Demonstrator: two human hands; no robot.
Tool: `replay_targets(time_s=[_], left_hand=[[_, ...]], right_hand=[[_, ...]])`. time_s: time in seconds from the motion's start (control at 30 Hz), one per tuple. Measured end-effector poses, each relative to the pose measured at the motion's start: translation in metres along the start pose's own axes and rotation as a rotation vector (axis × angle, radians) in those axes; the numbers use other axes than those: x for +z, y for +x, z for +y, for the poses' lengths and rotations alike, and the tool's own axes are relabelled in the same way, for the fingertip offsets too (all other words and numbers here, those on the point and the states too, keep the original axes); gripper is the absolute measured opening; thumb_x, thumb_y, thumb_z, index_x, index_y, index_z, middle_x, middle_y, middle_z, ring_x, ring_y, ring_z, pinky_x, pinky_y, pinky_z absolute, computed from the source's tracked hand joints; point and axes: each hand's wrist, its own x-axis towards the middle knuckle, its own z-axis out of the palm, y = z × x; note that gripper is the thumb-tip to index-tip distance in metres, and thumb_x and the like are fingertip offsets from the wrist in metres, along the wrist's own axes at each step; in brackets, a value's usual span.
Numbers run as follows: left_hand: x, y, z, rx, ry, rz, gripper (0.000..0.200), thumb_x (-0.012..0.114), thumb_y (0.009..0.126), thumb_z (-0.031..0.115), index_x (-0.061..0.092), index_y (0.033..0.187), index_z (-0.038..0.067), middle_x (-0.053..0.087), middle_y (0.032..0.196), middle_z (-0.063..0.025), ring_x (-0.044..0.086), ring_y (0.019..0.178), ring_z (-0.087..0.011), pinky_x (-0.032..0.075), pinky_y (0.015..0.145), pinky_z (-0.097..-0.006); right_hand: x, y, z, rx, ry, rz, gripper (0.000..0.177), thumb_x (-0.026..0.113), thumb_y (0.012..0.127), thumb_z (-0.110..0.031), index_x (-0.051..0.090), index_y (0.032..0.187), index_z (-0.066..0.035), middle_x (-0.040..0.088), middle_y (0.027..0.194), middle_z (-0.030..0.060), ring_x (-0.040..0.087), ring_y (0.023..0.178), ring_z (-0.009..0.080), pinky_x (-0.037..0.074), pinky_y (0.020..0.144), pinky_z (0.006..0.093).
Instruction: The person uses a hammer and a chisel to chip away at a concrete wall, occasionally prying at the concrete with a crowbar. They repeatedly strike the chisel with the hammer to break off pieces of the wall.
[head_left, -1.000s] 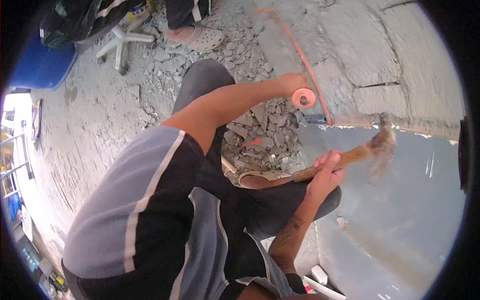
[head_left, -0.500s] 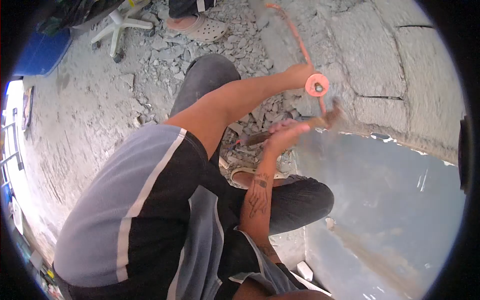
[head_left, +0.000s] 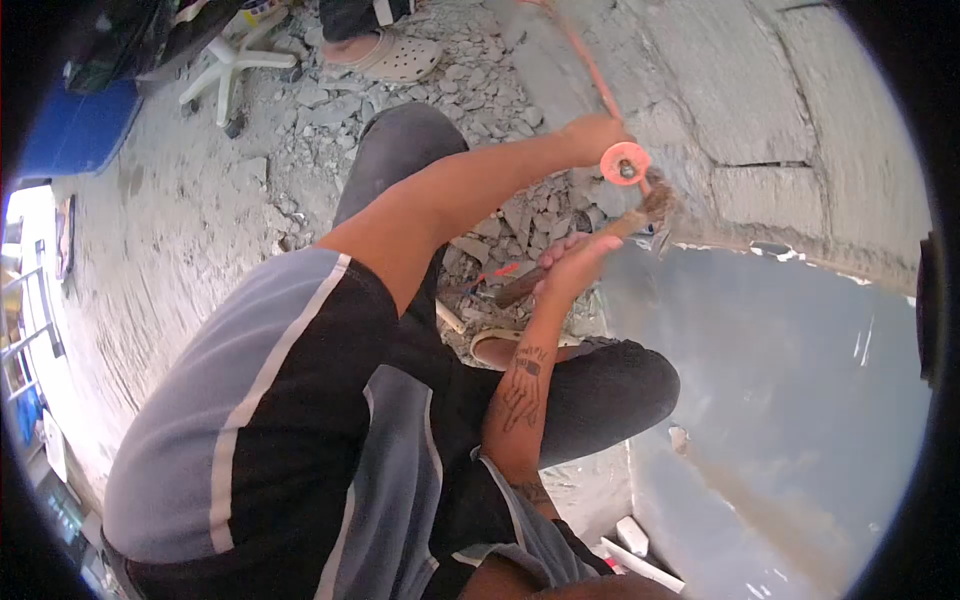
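My left hand [head_left: 596, 139] is closed round a chisel [head_left: 627, 168] with a round orange hand guard. The metal striking end shows in the guard's centre, while the blade is hidden behind it. My right hand [head_left: 574, 264] grips a hammer [head_left: 627, 223] by its wooden handle, whose butt sticks out toward the rubble. The hammer's worn head lies just below the guard, apart from the striking end and slightly blurred. Behind my left hand, an orange conduit [head_left: 587, 62] runs along the rough wall [head_left: 745, 130] and shows again below the guard.
Broken rubble [head_left: 480, 110] covers the floor by my knees. Another person's foot in a white clog [head_left: 405, 60] is at the top, beside a white chair base [head_left: 235, 70]. A blue container [head_left: 85, 125] stands upper left. A smooth blue-grey surface [head_left: 780, 380] spreads at right.
The hammer head has shifted slightly left and up, nearer the chisel guard, and is less blurred. My left hand keeps its grip on the chisel. The whole view has tilted a little.
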Motion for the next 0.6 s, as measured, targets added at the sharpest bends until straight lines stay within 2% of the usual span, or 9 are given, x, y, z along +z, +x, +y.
replay_targets(time_s=[0.07, 0.13, 0.17, 0.23, 0.27, 0.33, 0.47, 0.53, 0.6], left_hand=[[-0.009, 0.001, 0.0, -0.021, 0.054, -0.031, 0.021, 0.066, 0.074, 0.027, 0.068, 0.089, 0.014, 0.068, 0.082, -0.0132, 0.067, 0.076, -0.0329, 0.053, 0.064, -0.0424], [-0.011, 0.0, 0.001, -0.039, -0.024, 0.006, 0.023, 0.069, 0.073, 0.025, 0.068, 0.09, 0.011, 0.068, 0.084, -0.0134, 0.066, 0.075, -0.0336, 0.053, 0.064, -0.0422], [-0.012, 0.001, 0.001, -0.037, -0.022, 0.004, 0.023, 0.069, 0.073, 0.025, 0.068, 0.09, 0.011, 0.068, 0.084, -0.0134, 0.066, 0.075, -0.0336, 0.053, 0.064, -0.0422], [-0.009, 0.003, -0.001, -0.039, -0.005, 0.103, 0.022, 0.069, 0.074, 0.025, 0.068, 0.091, 0.012, 0.067, 0.088, -0.0126, 0.066, 0.075, -0.0338, 0.053, 0.064, -0.0423], [-0.009, 0.004, -0.002, -0.033, -0.001, 0.1, 0.022, 0.069, 0.074, 0.025, 0.068, 0.091, 0.012, 0.067, 0.088, -0.0126, 0.066, 0.075, -0.0338, 0.053, 0.064, -0.0423], [-0.007, 0.002, 0.0, 0.031, -0.02, 0.08, 0.021, 0.069, 0.074, 0.025, 0.068, 0.09, 0.011, 0.066, 0.089, -0.0124, 0.066, 0.076, -0.0337, 0.053, 0.065, -0.0419], [-0.004, -0.001, 0.006, -0.073, 0.114, -0.071, 0.023, 0.068, 0.074, 0.025, 0.068, 0.093, 0.012, 0.066, 0.088, -0.0133, 0.066, 0.076, -0.0338, 0.053, 0.065, -0.042], [0.0, -0.008, 0.004, 0.07, 0.18, -0.088, 0.023, 0.068, 0.074, 0.026, 0.067, 0.094, 0.013, 0.066, 0.086, -0.0141, 0.066, 0.076, -0.0336, 0.053, 0.064, -0.042], [-0.001, -0.01, -0.006, 0.086, 0.09, -0.073, 0.023, 0.068, 0.074, 0.026, 0.067, 0.094, 0.014, 0.065, 0.086, -0.0142, 0.066, 0.077, -0.0336, 0.053, 0.064, -0.042]], right_hand=[[0.001, -0.001, -0.011, 0.004, 0.016, -0.035, 0.078, 0.025, 0.08, -0.084, 0.039, 0.075, -0.007, 0.039, 0.056, 0.003, 0.043, 0.047, 0.0157, 0.039, 0.045, 0.028], [-0.004, -0.009, -0.013, -0.366, 0.295, -0.065, 0.076, 0.026, 0.083, -0.081, 0.04, 0.073, -0.007, 0.04, 0.055, 0.0035, 0.043, 0.046, 0.0155, 0.036, 0.041, 0.0275], [-0.003, -0.005, -0.001, -0.366, 0.298, -0.063, 0.076, 0.026, 0.083, -0.081, 0.04, 0.073, -0.007, 0.04, 0.055, 0.0035, 0.043, 0.046, 0.0155, 0.036, 0.041, 0.0275], [0.003, 0.0, 0.024, -0.625, 0.218, -0.022, 0.076, 0.027, 0.085, -0.08, 0.041, 0.072, -0.006, 0.041, 0.056, 0.0038, 0.041, 0.043, 0.0146, 0.034, 0.039, 0.0272], [0.004, 0.002, 0.024, -0.627, 0.224, -0.018, 0.076, 0.027, 0.085, -0.08, 0.041, 0.072, -0.006, 0.041, 0.056, 0.0038, 0.041, 0.043, 0.0146, 0.034, 0.039, 0.0272], [0.012, -0.007, 0.001, 0.1, -0.023, 0.006, 0.076, 0.023, 0.084, -0.081, 0.041, 0.075, -0.008, 0.035, 0.055, 0.0028, 0.037, 0.042, 0.0158, 0.035, 0.039, 0.0294], [-0.001, 0.001, -0.013, 0.101, 0.047, 0.095, 0.077, 0.02, 0.084, -0.082, 0.04, 0.074, -0.008, 0.034, 0.053, 0.0029, 0.036, 0.042, 0.0157, 0.035, 0.039, 0.0301], [-0.007, 0.002, -0.016, -0.019, 0.182, 0.144, 0.077, 0.021, 0.084, -0.081, 0.039, 0.072, -0.007, 0.037, 0.052, 0.0036, 0.039, 0.04, 0.0157, 0.035, 0.037, 0.0287], [-0.006, 0.0, -0.018, -0.051, 0.223, 0.122, 0.077, 0.02, 0.084, -0.081, 0.038, 0.072, -0.007, 0.037, 0.052, 0.0039, 0.038, 0.04, 0.0157, 0.035, 0.037, 0.0287]])
